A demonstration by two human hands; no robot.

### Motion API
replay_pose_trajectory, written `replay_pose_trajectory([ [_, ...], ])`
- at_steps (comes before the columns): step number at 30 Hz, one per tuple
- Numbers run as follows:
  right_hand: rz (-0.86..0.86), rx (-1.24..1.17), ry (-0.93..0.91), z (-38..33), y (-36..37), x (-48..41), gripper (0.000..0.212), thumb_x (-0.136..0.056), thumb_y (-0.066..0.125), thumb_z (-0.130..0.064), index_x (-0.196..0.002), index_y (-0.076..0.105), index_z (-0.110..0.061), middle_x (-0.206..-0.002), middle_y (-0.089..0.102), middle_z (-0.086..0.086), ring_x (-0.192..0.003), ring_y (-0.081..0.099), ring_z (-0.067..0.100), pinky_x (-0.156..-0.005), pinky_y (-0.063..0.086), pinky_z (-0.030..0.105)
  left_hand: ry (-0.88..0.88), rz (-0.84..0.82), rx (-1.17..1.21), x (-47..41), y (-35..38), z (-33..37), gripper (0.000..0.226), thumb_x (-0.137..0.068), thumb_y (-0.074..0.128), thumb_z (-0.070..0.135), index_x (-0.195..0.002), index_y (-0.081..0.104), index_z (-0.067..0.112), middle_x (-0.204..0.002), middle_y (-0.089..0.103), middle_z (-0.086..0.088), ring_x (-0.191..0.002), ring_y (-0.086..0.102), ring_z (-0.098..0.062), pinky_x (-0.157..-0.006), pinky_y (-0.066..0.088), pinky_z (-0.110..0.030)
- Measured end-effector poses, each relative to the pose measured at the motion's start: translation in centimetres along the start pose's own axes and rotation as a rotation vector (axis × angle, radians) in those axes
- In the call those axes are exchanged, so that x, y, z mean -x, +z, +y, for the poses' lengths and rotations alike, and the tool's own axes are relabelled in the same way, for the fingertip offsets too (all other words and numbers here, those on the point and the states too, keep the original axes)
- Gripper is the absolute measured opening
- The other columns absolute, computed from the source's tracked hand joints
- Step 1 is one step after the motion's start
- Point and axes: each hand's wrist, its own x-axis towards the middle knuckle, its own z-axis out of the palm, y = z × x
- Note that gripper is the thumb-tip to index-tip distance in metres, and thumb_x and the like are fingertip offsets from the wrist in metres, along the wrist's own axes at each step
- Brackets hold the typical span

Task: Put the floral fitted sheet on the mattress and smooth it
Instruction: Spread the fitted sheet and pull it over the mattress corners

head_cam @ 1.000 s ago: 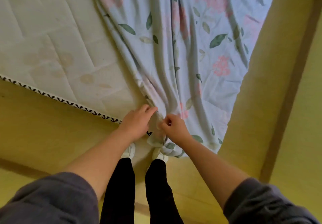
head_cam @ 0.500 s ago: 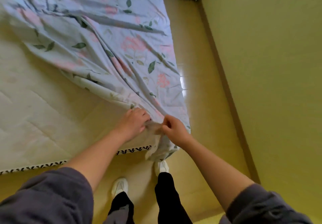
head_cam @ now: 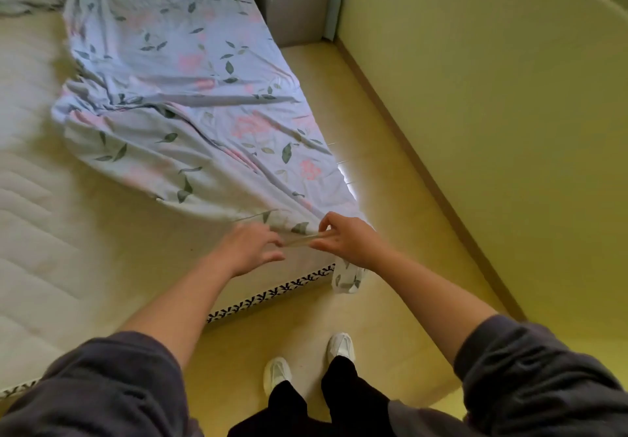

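The pale blue floral fitted sheet (head_cam: 190, 103) lies crumpled over the right part of the bare quilted mattress (head_cam: 51, 232). One corner of the sheet hangs down past the mattress's near right corner. My left hand (head_cam: 249, 248) and my right hand (head_cam: 343, 239) are at that corner, close together. Each pinches the sheet's hem, which is stretched taut between them. The left half of the mattress is uncovered.
A black-and-white patterned trim (head_cam: 272, 292) runs along the mattress's near edge. A yellow wall (head_cam: 492, 113) stands to the right, with a narrow strip of floor (head_cam: 390, 164) between it and the bed. A grey cabinet (head_cam: 292, 1) stands at the far end. My feet (head_cam: 307, 361) are by the corner.
The view has tilted up, showing more of the sheet and the room. My hands have drawn slightly apart, stretching the hem between them at the mattress corner.
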Motion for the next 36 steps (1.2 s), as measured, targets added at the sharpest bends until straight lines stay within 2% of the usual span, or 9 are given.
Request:
replay_pose_trajectory([
  [2,-0.042,0.006,-0.006,0.2,-0.6,0.9,0.039,-0.073,0.073,-0.056,-0.095,0.049,-0.035,-0.075,0.053,-0.016,-0.067,0.051,0.002,-0.054,0.034,0.021,-0.022,-0.039,-0.131,1.2,0.7,-0.8,0.033,-0.08,0.063,0.055,-0.108,0.064,0.038,-0.118,0.056,0.008,-0.109,0.053,-0.015,-0.097,0.044,-0.038],
  [7,-0.01,-0.067,-0.087,-0.8,-0.4,1.8,0.016,-0.085,0.069,-0.031,-0.097,0.06,-0.023,-0.087,0.061,-0.007,-0.083,0.059,0.015,-0.07,0.046,0.025,-0.082,0.123,0.043,1.4,1.2,1.5,0.067,-0.077,0.072,0.045,-0.134,0.043,0.03,-0.133,0.048,0.007,-0.119,0.049,-0.017,-0.101,0.038,-0.038],
  [14,0.118,-0.152,-0.114,-1.7,-0.9,3.0,0.014,-0.088,0.063,-0.031,-0.08,0.055,-0.039,-0.076,0.062,-0.017,-0.067,0.056,-0.004,-0.057,0.038,0.011,-0.206,0.506,0.165,0.9,0.2,4.2,0.015,-0.095,0.052,0.025,-0.101,0.064,0.018,-0.095,0.062,0.002,-0.086,0.057,-0.02,-0.078,0.042,-0.035],
  [18,0.134,-0.177,-0.098,-1.0,-1.4,3.8,0.014,-0.086,0.065,-0.039,-0.077,0.054,-0.042,-0.075,0.062,-0.018,-0.063,0.056,-0.004,-0.055,0.038,0.012,-0.146,0.47,0.28,2.0,-0.4,3.1,0.014,-0.1,0.04,0.024,-0.088,0.046,0.02,-0.066,0.051,0.005,-0.056,0.048,-0.017,-0.048,0.03,-0.03],
  [23,-0.021,0.236,-0.137,-0.8,-1.6,4.4,0.018,-0.081,0.07,-0.039,-0.089,0.056,-0.031,-0.075,0.059,-0.01,-0.068,0.055,0.011,-0.055,0.037,0.023,-0.018,0.316,0.105,4.1,-1.0,1.5,0.019,-0.099,0.032,0.039,-0.087,0.034,0.025,-0.057,0.048,0.007,-0.048,0.045,-0.015,-0.047,0.032,-0.031],
  [25,-0.012,0.377,-0.141,-0.6,-1.5,4.6,0.02,-0.09,0.061,-0.031,-0.074,0.05,-0.028,-0.074,0.056,-0.005,-0.07,0.052,0.017,-0.058,0.034,0.025,0.026,0.216,-0.021,4.8,-1.1,1.3,0.03,-0.091,0.042,0.056,-0.089,0.034,0.027,-0.062,0.05,0.013,-0.052,0.049,-0.01,-0.046,0.033,-0.027],
  [27,0.029,0.421,-0.126,-0.4,-1.1,4.9,0.031,-0.094,0.053,-0.028,-0.066,0.042,-0.028,-0.072,0.054,-0.004,-0.068,0.049,0.018,-0.054,0.03,0.026,0.015,0.127,-0.191,5.1,-0.7,1.4,0.027,-0.089,0.052,0.049,-0.091,0.038,0.026,-0.078,0.055,0.011,-0.063,0.054,-0.014,-0.05,0.039,-0.028],
  [30,0.061,0.311,-0.125,-0.5,-0.6,5.1,0.029,-0.094,0.052,-0.022,-0.066,0.045,-0.023,-0.073,0.049,-0.005,-0.067,0.046,0.018,-0.05,0.028,0.024,-0.12,0.164,-0.278,4.7,-0.8,2.0,0.008,-0.093,0.048,0.019,-0.092,0.054,0.015,-0.089,0.049,-0.002,-0.074,0.05,-0.021,-0.057,0.04,-0.03],
  [36,0.064,0.014,0.044,0.5,-0.1,5.2,0.027,-0.085,0.039,0.0,-0.071,0.047,-0.021,-0.068,0.047,-0.005,-0.061,0.041,0.006,-0.051,0.027,0.019,-0.098,0.017,-0.132,5.8,-0.8,1.5,0.014,-0.097,0.04,0.03,-0.087,0.044,0.021,-0.087,0.061,-0.002,-0.074,0.056,-0.022,-0.063,0.046,-0.035],
])
